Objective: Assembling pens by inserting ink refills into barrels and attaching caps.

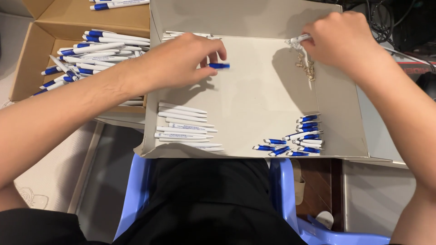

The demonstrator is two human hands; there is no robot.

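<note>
Left hand [181,61] pinching glossy blue plastic pen cap [219,66]; right hand [338,38] fingers closed around slim white pen part [299,39], over matte cardboard tray [254,100].

I can't see my right hand [340,38] fingertips; they curl under. The brown box [50,27] of pens runs off the top edge.

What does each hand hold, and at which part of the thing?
The left hand pinches a small blue pen part at one end. The right hand grips a white pen piece near one end; the rest is hidden.
</note>
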